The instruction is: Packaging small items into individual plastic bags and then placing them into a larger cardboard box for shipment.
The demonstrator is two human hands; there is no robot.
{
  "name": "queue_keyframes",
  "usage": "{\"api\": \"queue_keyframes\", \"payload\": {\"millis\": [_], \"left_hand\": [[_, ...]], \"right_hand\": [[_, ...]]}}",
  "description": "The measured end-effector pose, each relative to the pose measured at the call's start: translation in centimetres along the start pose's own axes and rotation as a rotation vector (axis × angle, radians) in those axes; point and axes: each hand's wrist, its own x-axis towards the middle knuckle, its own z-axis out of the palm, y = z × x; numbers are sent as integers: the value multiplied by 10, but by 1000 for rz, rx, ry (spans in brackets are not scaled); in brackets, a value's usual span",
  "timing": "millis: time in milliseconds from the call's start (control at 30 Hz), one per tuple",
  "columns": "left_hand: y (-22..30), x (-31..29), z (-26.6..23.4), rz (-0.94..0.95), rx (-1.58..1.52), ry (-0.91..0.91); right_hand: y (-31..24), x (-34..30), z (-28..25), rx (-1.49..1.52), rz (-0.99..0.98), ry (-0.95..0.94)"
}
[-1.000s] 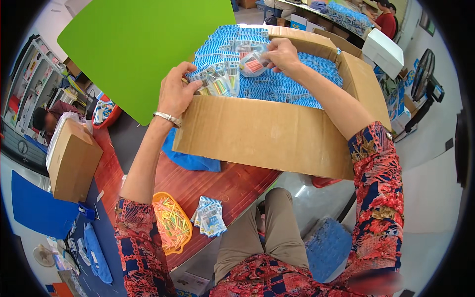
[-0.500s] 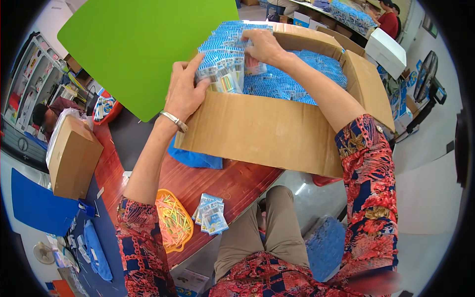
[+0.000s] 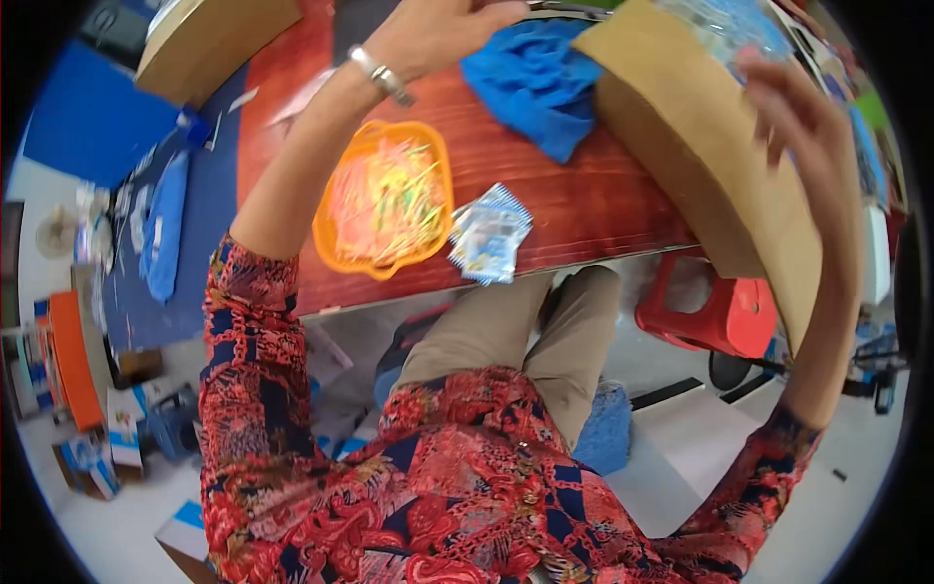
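At the top edge my left hand (image 3: 440, 37) reaches over the table, its thumb stretched out and its other fingers partly cut off; nothing shows in it. My right hand (image 3: 800, 109), blurred by motion, is raised at the near side of the cardboard box (image 3: 671, 127), fingers apart and holding nothing visible. Clear and blue packets (image 3: 730, 29) lie in the box. An orange plastic basket (image 3: 328, 238) of thin coloured sticks (image 3: 389, 200) stands below my left forearm. Beside it lie several small blue-and-white packets (image 3: 493, 237).
A blue cloth (image 3: 545, 83) lies on the red wooden table (image 3: 603, 209) against the box. Another carton (image 3: 219, 49) stands at the far left. Under the table's right side is a red plastic stool (image 3: 735, 316).
The view has tilted down, bringing the basket and loose packets to the middle. Both hands have left the packets in the box; my right hand has moved toward its near side.
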Motion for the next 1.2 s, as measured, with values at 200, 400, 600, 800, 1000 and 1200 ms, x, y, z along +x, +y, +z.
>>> {"api": "queue_keyframes", "payload": {"millis": [200, 400, 600, 800, 1000, 1200], "left_hand": [[-3, -180, -18, -401, -154, -42], [31, -274, 19, -707, -537, 85], [32, -278, 41, -626, -517, 217], [48, -246, 55, -413, -295, 315], [60, -233, 90, -517, -765, 226], [49, -259, 84, -506, -632, 188]], "right_hand": [[-2, -108, 184, 106, -69, -217], [35, -121, 302, -59, 73, 162], [43, -120, 325, -25, 39, 372], [17, -125, 292, 247, 98, 330], [-30, -124, 263, 238, 58, 205], [-43, -117, 258, 747, 233, -25]]}}
